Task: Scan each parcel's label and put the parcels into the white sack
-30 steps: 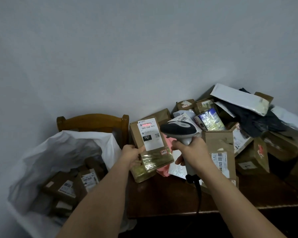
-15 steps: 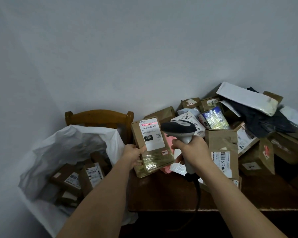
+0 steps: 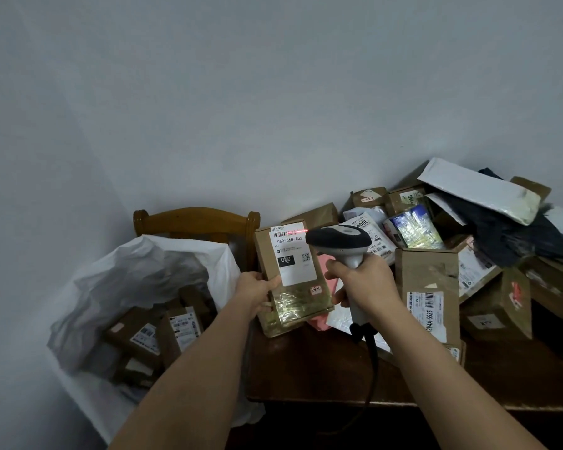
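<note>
My left hand (image 3: 255, 292) grips the lower left edge of a brown cardboard parcel (image 3: 291, 300), held upright with its white label (image 3: 291, 254) facing me. My right hand (image 3: 363, 285) holds a grey and black barcode scanner (image 3: 340, 243) by its handle, its head just right of the label. A red scan line falls across the barcode at the label's top. The white sack (image 3: 134, 274) stands open at the left, with several brown parcels (image 3: 150, 332) inside.
A dark wooden table (image 3: 322, 368) carries a pile of boxes and mailer bags (image 3: 452, 254) to the right. A wooden chair back (image 3: 197, 219) rises behind the sack. The scanner's cable (image 3: 372, 358) hangs over the table's front edge. A grey wall stands behind.
The parcel and scanner have stayed together with the red line on the label. The view has drifted left, so the sack and pile sit further right in frame.
</note>
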